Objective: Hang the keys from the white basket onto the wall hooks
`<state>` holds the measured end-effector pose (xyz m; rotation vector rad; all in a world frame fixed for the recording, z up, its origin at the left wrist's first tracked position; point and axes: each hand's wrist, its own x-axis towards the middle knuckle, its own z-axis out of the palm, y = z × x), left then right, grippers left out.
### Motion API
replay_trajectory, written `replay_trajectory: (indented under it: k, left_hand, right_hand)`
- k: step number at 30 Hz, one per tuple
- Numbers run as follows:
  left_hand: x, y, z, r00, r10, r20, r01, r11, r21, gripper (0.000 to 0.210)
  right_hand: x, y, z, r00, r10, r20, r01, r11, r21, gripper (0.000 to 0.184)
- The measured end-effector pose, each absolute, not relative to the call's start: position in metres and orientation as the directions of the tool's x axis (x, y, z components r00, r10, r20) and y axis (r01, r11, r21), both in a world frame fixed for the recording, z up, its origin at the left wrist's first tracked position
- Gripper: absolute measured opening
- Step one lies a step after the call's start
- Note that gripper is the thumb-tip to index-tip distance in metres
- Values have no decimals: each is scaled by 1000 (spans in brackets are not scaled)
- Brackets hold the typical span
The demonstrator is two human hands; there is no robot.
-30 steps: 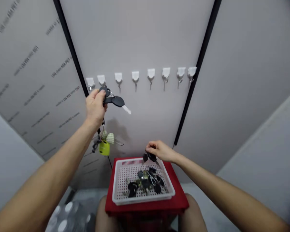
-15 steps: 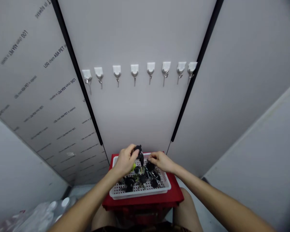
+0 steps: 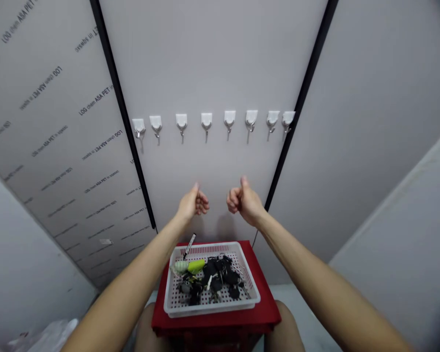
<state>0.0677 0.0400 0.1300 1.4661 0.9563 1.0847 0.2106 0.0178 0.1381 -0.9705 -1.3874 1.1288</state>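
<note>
Over the basket, in front of the wall panel, my left hand [image 3: 193, 202] is raised with its thumb up. Its fingers are loosely bent and apart, and nothing is in them. Level with it, my right hand [image 3: 245, 201] also has the thumb up, its fingers curled in to the palm with nothing visible in them. Below both hands is a white plastic basket [image 3: 212, 310] with a slotted wall. Inside lie several bunches of black-headed keys [image 3: 223, 271], a yellow-green tag [image 3: 196, 266] and a pale green rounded piece [image 3: 181, 266]. A thin white strip [image 3: 189, 245] leans over the back rim.
The basket stands on a red-covered stool [image 3: 267, 308] between my knees. Several white hooks [image 3: 206, 120] run in a row across the wall panel, between two black strips [image 3: 126, 117]. A plastic bag [image 3: 51, 337] lies at the lower left.
My left hand has let go of the black keys, which now lie in the basket. Both hands have risen out of the basket, thumbs up. The view has tilted slightly.
</note>
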Motion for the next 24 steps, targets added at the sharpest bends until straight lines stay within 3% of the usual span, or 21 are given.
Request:
replay_trajectory:
  k: [3,6,18,21,24]
  left_hand:
    - [78,41,165,309,935,172,-141,-134,981,54]
    - [89,35,176,383,898,216,-142,-174,974,57]
    - [101,30,133,443,892,89,-79,-60,995,58]
    - [102,28,114,444,896,28,8,-35,999,57]
    - [97,25,80,452,891,-34,218,-74,973,53]
  right_hand:
    - [205,16,169,-173,948,266,-108,251,-962,57]
    - [202,12,176,-213,942,261,-100,245,-964,58]
    - [201,9,140,-245,953,179,-8,182,-983,56]
    - [207,10,118,-236,961,145,124,177,-976,56]
    - [217,6,83,-229,967,110,491,212,-845,54]
